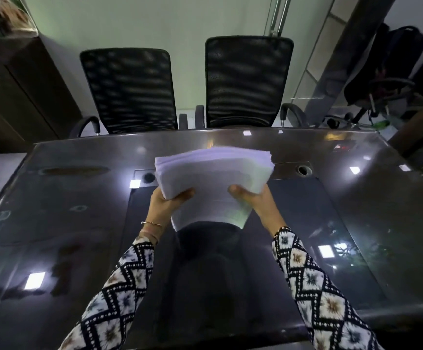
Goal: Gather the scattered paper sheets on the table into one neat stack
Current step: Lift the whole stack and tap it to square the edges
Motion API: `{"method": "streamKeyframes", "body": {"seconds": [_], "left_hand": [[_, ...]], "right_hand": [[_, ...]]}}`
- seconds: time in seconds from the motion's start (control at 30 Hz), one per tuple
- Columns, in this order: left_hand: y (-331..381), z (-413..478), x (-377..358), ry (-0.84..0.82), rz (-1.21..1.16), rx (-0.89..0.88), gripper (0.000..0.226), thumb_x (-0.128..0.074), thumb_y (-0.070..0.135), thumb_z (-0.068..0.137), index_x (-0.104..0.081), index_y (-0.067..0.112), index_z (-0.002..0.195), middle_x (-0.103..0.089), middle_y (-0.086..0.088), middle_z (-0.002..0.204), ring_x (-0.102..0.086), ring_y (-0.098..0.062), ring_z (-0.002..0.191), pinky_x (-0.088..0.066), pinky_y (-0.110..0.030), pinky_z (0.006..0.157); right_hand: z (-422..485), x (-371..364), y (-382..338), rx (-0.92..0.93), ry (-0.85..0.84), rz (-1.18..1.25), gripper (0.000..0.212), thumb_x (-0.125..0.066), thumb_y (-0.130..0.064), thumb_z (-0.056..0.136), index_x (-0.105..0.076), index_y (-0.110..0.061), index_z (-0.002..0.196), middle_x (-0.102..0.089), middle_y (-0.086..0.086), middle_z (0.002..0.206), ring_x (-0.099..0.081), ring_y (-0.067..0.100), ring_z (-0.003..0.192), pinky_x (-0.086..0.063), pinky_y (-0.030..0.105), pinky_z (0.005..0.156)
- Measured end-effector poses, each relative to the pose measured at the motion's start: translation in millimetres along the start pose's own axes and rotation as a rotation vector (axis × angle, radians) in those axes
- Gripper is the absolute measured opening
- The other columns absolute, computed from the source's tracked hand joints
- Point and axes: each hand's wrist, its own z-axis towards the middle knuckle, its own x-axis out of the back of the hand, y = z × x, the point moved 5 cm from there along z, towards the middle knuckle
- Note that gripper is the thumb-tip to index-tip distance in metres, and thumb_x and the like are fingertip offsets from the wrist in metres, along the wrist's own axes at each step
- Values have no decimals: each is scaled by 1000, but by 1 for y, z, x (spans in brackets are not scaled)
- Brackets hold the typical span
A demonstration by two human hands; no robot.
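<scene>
A thick stack of white paper sheets (213, 178) is held up above the dark glossy table (66, 223), tilted with its far edge raised. My left hand (166, 204) grips the stack's near left side, thumb on top. My right hand (254, 198) grips the near right side, thumb on top as well. The sheet edges look slightly uneven and blurred. No loose sheets show on the table.
Two black mesh office chairs (129, 89) (247, 82) stand at the far edge. Cable ports (304, 170) sit in a strip across the table's middle. A dark cabinet (15, 92) is at the left, bags and clutter (387, 72) at the right.
</scene>
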Motion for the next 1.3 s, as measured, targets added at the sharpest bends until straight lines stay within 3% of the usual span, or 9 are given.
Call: {"method": "streamKeyframes", "body": {"seconds": [0.1,0.33,0.47,0.63,0.77,0.93,1.0,1.17,1.3], "left_hand": [[-14,-2,1,-26,41,53,29,-81,9,69,-68,12,95,-70,-8,100,-64,-16,91,-54,-23,76],[-35,1,-11,45,4,137,19,-80,10,70,-67,18,82,-69,-2,89,-64,-15,84,-53,-23,72],[-55,-12,-23,128,-57,200,43,-84,38,48,-70,11,79,-72,-5,84,-66,-16,78,-56,-30,70],[-58,-2,-20,114,-30,213,22,-87,23,57,-70,18,71,-73,7,72,-66,-7,70,-55,-28,67],[-54,12,-14,74,-39,170,19,-76,-1,72,-68,16,76,-71,11,70,-65,0,67,-53,-17,67],[-62,9,-15,61,-15,223,37,-87,32,55,-68,14,81,-69,-6,89,-64,-19,84,-55,-35,81],[-54,12,-15,63,7,195,47,-82,39,53,-68,8,86,-68,-9,92,-62,-22,87,-54,-33,77],[-33,10,-15,35,-35,122,19,-80,12,71,-64,15,81,-66,-1,86,-61,-15,81,-52,-25,70],[-73,-3,-18,8,98,228,19,-79,11,73,-62,18,73,-65,2,78,-61,-18,80,-52,-20,63]], "right_hand": [[-1,3,15,-26,32,-22,47,-86,-38,60,-71,-23,102,-73,6,107,-69,21,100,-57,42,89],[2,-9,39,-85,69,-31,23,-86,-19,72,-73,-28,88,-76,0,96,-71,15,93,-56,46,91],[-2,-15,51,-89,56,-57,25,-85,-14,73,-69,-30,84,-74,-16,84,-67,-2,82,-56,33,83],[4,0,60,-147,72,13,35,-88,-32,66,-74,-22,97,-75,7,105,-69,26,103,-53,52,94],[-8,-6,79,-190,-51,-78,37,-87,-38,63,-72,-39,97,-73,1,109,-67,18,107,-52,48,98],[-1,-4,74,-205,21,-108,31,-83,-42,69,-72,-25,93,-74,9,104,-69,25,102,-51,53,95],[3,-4,64,-191,27,-141,28,-80,-38,75,-73,-17,93,-74,11,100,-70,27,98,-54,51,92],[8,6,51,-110,60,-108,30,-82,-34,76,-72,-13,95,-74,13,98,-70,28,95,-57,42,82],[-8,5,86,-251,10,-156,29,-85,-31,73,-67,-29,95,-72,-1,104,-68,5,92,-57,24,77]]}}
